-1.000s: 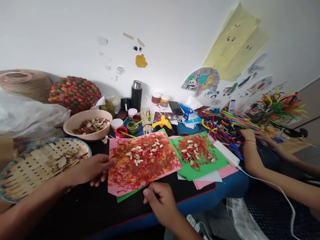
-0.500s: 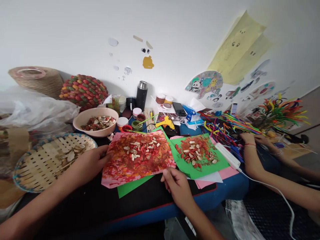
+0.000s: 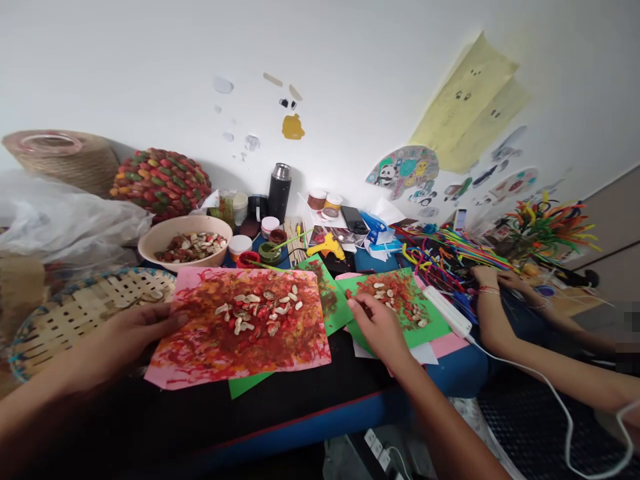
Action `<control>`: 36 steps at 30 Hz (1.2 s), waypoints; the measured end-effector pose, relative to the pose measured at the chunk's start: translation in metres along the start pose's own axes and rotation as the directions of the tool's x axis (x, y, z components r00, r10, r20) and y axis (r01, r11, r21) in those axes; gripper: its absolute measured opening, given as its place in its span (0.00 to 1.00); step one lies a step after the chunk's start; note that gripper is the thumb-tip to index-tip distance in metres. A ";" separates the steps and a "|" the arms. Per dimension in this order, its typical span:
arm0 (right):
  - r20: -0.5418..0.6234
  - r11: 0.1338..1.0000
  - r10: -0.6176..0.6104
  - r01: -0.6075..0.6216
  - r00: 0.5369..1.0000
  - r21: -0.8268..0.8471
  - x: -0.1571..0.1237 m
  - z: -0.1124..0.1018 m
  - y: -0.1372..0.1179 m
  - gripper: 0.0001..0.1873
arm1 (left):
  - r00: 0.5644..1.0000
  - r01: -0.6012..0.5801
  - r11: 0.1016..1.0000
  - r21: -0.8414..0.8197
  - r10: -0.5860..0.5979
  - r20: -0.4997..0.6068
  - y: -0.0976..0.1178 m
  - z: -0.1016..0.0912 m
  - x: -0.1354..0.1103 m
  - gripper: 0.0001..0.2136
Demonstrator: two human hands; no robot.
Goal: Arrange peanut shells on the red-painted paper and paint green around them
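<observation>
My left hand grips the left edge of a pink paper sheet, thumb on top. Red, orange and brown paint covers most of the sheet. Peanut shells, some plain and some painted red, lie in a cluster at its middle. My right hand is at the left edge of a green paper sheet, with thumb and fingers pinched together. What they hold, if anything, is hidden. Painted and plain shells lie on that sheet too. Another green sheet shows between the two, partly under the pink one.
Behind stand a bowl of shells, paint jars, a yellow glue gun and a black flask. A woven basket is at left. A white power strip and another person's arms are at right.
The pink sheet has moved left with my left hand. My right hand has let go of its lower right corner and moved up and right to the green sheet.
</observation>
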State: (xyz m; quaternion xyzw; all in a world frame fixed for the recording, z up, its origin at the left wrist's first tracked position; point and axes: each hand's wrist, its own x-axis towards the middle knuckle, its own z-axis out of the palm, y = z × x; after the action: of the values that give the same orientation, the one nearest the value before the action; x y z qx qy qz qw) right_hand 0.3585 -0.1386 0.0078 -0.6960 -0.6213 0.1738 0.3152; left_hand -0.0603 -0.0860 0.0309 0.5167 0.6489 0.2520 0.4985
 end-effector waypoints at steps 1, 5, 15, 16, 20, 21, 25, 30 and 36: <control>0.015 0.999 0.003 -0.002 1.000 -0.054 0.005 -0.002 0.000 0.20 | 0.999 0.029 0.998 -0.055 -0.028 0.018 -0.003 -0.002 -0.001 0.37; 0.118 0.949 0.035 0.004 0.992 -0.316 0.023 -0.003 -0.002 0.17 | 0.993 0.110 0.972 -0.209 -0.098 0.067 -0.022 -0.008 0.000 0.35; 0.165 0.869 0.062 0.029 0.984 -0.495 0.048 0.005 -0.002 0.16 | 0.980 0.198 0.943 -0.269 -0.185 0.072 -0.057 -0.014 0.001 0.35; 0.171 0.865 0.064 0.031 0.983 -0.501 0.049 0.006 -0.002 0.16 | 0.980 0.194 0.941 -0.277 -0.176 0.091 -0.059 -0.014 0.001 0.33; 0.205 0.862 0.073 0.042 0.976 -0.504 0.053 0.009 0.000 0.16 | 0.984 0.173 0.942 -0.287 -0.151 0.098 -0.062 -0.014 0.000 0.33; 0.212 0.863 0.074 0.044 0.974 -0.503 0.054 0.011 0.000 0.16 | 0.984 0.172 0.942 -0.287 -0.154 0.085 -0.062 -0.013 0.000 0.33; 0.237 0.871 0.083 0.046 0.968 -0.490 0.055 0.015 -0.002 0.14 | 0.983 0.185 0.922 -0.339 -0.174 0.063 -0.059 -0.012 -0.002 0.32; 0.253 0.883 0.092 0.038 0.963 -0.468 0.052 0.017 -0.006 0.12 | 0.969 0.246 0.882 -0.402 -0.220 0.109 -0.065 -0.014 -0.001 0.31; 0.296 0.912 0.096 0.035 0.950 -0.408 0.033 0.017 -0.011 0.10 | 0.962 0.271 0.859 -0.435 -0.234 0.138 -0.060 -0.010 -0.002 0.29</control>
State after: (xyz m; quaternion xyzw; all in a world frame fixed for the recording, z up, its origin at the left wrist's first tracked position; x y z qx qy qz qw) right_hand 0.3449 -0.1027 0.0071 -0.7201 -0.6745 0.1519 0.0587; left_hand -0.0945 -0.1064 -0.0148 0.3076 0.6144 0.3067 0.6586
